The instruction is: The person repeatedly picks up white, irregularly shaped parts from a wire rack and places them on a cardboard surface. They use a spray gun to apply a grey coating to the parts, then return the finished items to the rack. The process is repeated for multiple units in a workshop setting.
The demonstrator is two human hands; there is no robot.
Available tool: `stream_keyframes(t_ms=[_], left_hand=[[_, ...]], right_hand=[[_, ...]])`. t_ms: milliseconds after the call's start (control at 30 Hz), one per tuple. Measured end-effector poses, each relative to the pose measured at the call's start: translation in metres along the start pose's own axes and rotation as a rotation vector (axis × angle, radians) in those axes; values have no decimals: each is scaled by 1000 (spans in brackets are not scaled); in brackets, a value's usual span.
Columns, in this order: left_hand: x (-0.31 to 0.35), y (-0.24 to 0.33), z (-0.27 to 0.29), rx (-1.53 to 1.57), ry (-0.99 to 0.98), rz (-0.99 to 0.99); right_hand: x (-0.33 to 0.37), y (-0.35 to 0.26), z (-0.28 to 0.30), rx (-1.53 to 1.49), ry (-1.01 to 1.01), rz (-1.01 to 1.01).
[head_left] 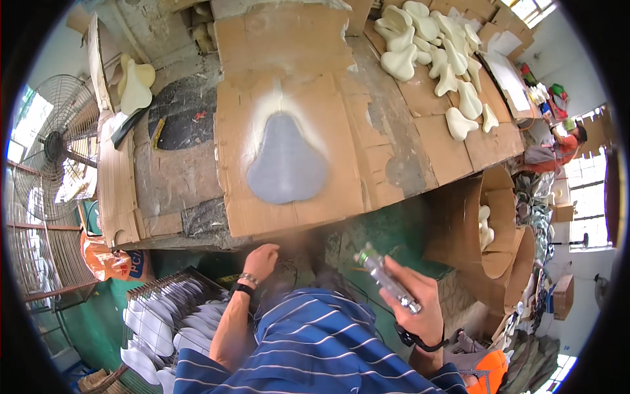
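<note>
My right hand (420, 302) is closed round a slim metal spray gun (392, 282) with a green part at its tip, held in front of my body below the table edge. Loosely curled, my left hand (261, 261) hangs just off the table's front edge, and nothing shows in it. A grey bicycle-saddle-shaped piece (287, 164) lies on the cardboard (236, 217) on the table, narrow end pointing away from me. Pale overspray surrounds its narrow end. Neither hand touches the piece.
Cream saddle-shaped pieces (453, 49) are heaped at the far right. More cream pieces (136, 85) stand at the table's left, beside a large fan (56, 144). A wire rack (170, 308) of whitish pieces stands low left. A cardboard drum (459, 217) sits right; another person (558, 151) is beyond.
</note>
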State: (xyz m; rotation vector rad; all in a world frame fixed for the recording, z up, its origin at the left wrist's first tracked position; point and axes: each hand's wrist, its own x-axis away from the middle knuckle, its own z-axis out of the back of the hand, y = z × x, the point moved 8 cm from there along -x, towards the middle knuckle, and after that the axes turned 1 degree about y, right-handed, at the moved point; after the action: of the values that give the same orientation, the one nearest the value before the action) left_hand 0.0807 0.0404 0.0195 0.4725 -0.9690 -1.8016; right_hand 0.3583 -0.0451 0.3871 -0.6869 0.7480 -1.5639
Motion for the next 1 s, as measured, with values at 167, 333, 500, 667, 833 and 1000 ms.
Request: stream_keyframes(t_ms=[167, 333, 500, 667, 833, 1000], left_hand=[[81, -122, -1, -96, -19, 392], [169, -198, -23, -140, -19, 590], [214, -225, -40, -166, -45, 706], [207, -218, -36, -24, 20, 802], [187, -216, -27, 197, 100, 839], [183, -217, -22, 131, 86, 835]], right_hand=[[5, 13, 12, -38, 166, -83], [37, 30, 28, 14, 123, -209], [38, 13, 8, -34, -52, -164], [12, -8, -19, -77, -121, -34], [-9, -8, -19, -53, 21, 33], [-24, -1, -18, -58, 118, 44]])
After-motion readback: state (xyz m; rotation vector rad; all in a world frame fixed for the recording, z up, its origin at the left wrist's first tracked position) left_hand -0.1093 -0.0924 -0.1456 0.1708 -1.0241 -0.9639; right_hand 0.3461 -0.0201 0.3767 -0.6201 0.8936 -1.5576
